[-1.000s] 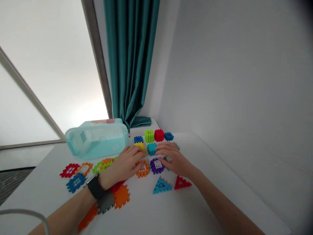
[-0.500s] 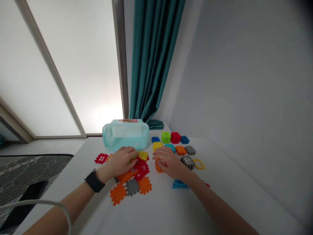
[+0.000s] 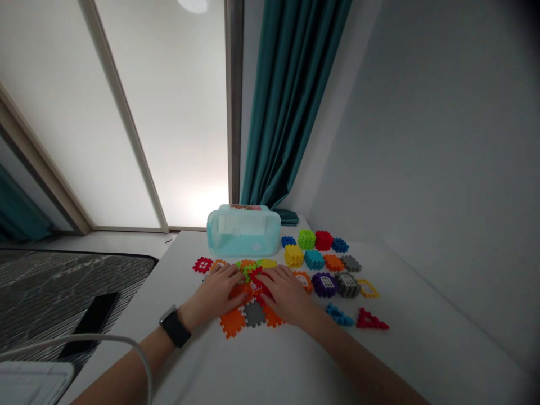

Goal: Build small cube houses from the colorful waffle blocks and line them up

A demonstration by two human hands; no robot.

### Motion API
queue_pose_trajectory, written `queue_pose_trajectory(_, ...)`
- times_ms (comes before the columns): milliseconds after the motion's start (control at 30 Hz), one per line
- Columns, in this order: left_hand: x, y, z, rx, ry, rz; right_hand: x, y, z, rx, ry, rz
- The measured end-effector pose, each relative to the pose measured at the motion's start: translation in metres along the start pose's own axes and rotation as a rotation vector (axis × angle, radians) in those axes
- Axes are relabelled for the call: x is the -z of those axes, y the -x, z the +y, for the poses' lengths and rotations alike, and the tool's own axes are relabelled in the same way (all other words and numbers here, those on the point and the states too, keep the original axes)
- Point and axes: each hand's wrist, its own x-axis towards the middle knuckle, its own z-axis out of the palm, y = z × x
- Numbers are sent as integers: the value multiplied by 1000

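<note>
My left hand [image 3: 217, 291] rests over the left side of a loose pile of toothed plastic building tiles, thumb and fingers apart around an orange tile [image 3: 239, 289]. From the right, my right hand [image 3: 287, 293] reaches onto the same pile, its spread fingers touching red tiles [image 3: 256, 274]. Whether either hand grips a tile is not clear, since the fingers partly cover the pieces. Below the hands lie an orange tile [image 3: 232, 322] and a grey tile [image 3: 255, 314]. A yellow tile [image 3: 267, 262] shows behind them.
A pale turquoise bin [image 3: 243, 233] lies on its side at the back. Sorted stacks stand to the right, among them a yellow stack [image 3: 294, 256] and a purple stack [image 3: 324, 285]. Blue triangles [image 3: 338, 315] and red triangles [image 3: 371, 319] lie nearer. A white cable [image 3: 84, 337] crosses at left.
My right hand has moved left from the orange window stack onto the pile, uncovering the purple stack. My left hand stays at the pile. The view has turned slightly left.
</note>
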Motion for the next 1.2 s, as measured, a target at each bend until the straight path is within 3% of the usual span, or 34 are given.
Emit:
queue_pose_trajectory(567, -14, 9, -7, 39, 14, 53, -23, 6, -17, -126, -70, 43)
queue_pose_trajectory(800, -12, 6, 13, -12, 42, 49, -40, 11, -12, -136, -96, 153)
queue_pose_trajectory(1200, -26, 4, 15, -18, -23, 60, -38, 18, -9, -101, -181, 183)
